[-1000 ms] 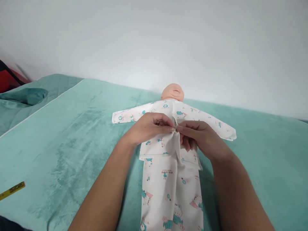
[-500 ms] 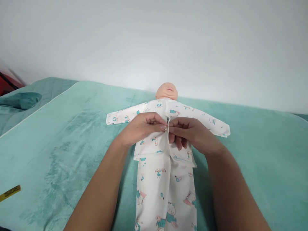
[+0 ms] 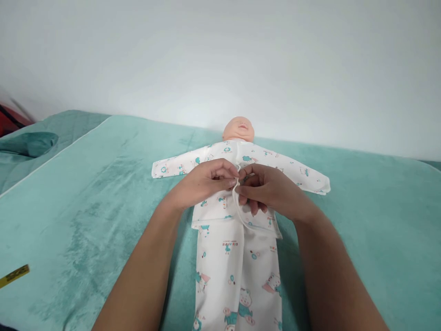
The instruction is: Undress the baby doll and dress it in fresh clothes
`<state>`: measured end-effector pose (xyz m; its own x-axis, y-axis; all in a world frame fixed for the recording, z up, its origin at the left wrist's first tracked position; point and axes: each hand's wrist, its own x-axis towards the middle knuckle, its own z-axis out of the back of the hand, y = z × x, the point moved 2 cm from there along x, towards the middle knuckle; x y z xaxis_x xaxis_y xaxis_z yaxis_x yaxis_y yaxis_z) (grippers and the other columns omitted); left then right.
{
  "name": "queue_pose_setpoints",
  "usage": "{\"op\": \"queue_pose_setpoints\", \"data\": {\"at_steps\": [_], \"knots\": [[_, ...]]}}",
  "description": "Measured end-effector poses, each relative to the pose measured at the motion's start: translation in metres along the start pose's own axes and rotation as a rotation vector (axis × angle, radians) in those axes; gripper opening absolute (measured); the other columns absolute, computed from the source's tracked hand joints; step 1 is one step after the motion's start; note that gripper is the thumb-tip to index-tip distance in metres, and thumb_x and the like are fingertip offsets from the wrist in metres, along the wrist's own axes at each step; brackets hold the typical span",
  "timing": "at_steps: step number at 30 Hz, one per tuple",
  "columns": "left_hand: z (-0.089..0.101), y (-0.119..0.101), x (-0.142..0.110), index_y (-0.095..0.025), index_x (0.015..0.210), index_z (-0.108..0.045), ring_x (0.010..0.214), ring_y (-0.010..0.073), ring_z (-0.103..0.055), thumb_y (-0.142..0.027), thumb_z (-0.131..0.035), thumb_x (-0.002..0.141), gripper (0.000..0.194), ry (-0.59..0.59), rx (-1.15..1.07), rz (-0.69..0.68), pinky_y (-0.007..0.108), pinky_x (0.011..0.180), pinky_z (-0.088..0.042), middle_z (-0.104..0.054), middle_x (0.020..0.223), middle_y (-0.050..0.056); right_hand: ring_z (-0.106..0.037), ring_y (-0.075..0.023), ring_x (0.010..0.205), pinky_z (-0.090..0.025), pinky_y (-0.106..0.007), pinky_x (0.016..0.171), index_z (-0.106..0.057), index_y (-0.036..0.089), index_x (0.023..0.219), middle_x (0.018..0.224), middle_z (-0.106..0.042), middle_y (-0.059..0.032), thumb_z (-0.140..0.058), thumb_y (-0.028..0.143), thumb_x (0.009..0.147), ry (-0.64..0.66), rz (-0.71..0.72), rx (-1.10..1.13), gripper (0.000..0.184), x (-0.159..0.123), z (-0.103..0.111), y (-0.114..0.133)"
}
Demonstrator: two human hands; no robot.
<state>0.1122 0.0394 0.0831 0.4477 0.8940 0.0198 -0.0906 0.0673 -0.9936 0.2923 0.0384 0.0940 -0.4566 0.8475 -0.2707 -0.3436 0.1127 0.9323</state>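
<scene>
A baby doll lies on its back, head at the far side, its arms spread wide. It wears a white printed baby shirt and matching pants. My left hand is closed in a pinch at the shirt's front opening, around chest height; a small pale fastener seems to sit by the fingertips. Facing it, my right hand pinches the shirt's right front edge between thumb and forefinger, the other fingers curled below. Below my hands the front edges hang loose. My fingertips partly hide the fastener.
A teal plush cover lies under the doll. Behind it rises a white wall. A yellow strip with dark marks is at the left edge, and something red shows at the far left.
My right hand has shifted slightly left, bringing the shirt's right edge over towards my left fingertips. That edge now curves leftward. My left hand stays nearly in place.
</scene>
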Motion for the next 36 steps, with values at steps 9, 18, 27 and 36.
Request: {"op": "queue_pose_setpoints", "data": {"at_steps": [9, 18, 27, 36], "knots": [[-0.0033, 0.0016, 0.0006, -0.021, 0.098, -0.063, 0.073, 0.0134, -0.059, -0.021, -0.060, 0.079, 0.019, -0.042, 0.085, -0.003, 0.025, 0.064, -0.044, -0.065, 0.075, -0.001, -0.059, -0.0108, 0.047, -0.038, -0.019, 0.039, -0.056, 0.020, 0.095, 0.069, -0.070, -0.0016, -0.069, 0.034, 0.080, -0.003, -0.002, -0.037, 0.024, 0.0008, -0.0009, 0.0003], [-0.0046, 0.0039, 0.0023, -0.020, 0.096, -0.063, 0.069, 0.0116, -0.056, -0.016, -0.059, 0.073, 0.024, -0.100, 0.045, -0.007, 0.024, 0.061, -0.042, -0.061, 0.070, -0.002, -0.060, -0.0110, 0.048, -0.038, -0.020, 0.040, -0.054, 0.021, 0.098, 0.070, -0.071, -0.0001, -0.065, 0.032, 0.082, 0.020, 0.012, -0.002, 0.022, 0.0013, 0.0007, -0.0015], [-0.0032, 0.0074, 0.0032, -0.018, 0.094, -0.064, 0.070, 0.0104, -0.059, -0.022, -0.067, 0.077, 0.017, -0.068, -0.103, -0.030, 0.024, 0.064, -0.044, -0.067, 0.078, 0.000, -0.059, -0.0107, 0.045, -0.036, -0.019, 0.037, -0.053, 0.021, 0.099, 0.068, -0.069, 0.0002, -0.065, 0.047, 0.085, 0.009, 0.073, 0.074, 0.032, 0.0015, 0.0010, -0.0022], [-0.0028, 0.0048, 0.0017, -0.018, 0.094, -0.066, 0.079, 0.0127, -0.060, -0.023, -0.068, 0.078, 0.017, -0.093, -0.034, -0.033, 0.026, 0.069, -0.046, -0.065, 0.083, 0.001, -0.060, -0.0103, 0.047, -0.037, -0.019, 0.039, -0.052, 0.021, 0.099, 0.072, -0.070, -0.0004, -0.060, 0.041, 0.089, 0.019, 0.077, 0.095, 0.024, 0.0005, 0.0034, -0.0028]]}}
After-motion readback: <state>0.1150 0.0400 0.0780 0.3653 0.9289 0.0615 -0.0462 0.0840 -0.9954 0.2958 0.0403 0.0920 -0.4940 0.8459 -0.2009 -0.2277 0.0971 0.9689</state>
